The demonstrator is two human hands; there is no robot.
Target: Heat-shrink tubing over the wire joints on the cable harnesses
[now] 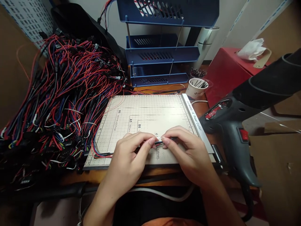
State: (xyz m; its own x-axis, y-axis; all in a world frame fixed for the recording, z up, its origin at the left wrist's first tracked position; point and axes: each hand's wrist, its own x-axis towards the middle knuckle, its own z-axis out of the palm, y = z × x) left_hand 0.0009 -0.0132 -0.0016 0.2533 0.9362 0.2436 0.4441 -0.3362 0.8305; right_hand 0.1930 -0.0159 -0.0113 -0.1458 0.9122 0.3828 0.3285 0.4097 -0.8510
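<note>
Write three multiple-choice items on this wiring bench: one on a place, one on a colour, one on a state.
1. Where does the big tangle of red, blue and black wires lie?
A. left of the board
B. on the red box
C. in the cup

2. What colour is the stacked plastic letter tray?
A. green
B. blue
C. white

3. How do the left hand and right hand stand?
A. flat, empty
B. gripping the heat gun
C. pinching a thin black wire piece

Answers: A, the heap sits left of the beige gridded paper-cutter board; B, its shelves are blue; C, fingertips meet on it.
</note>
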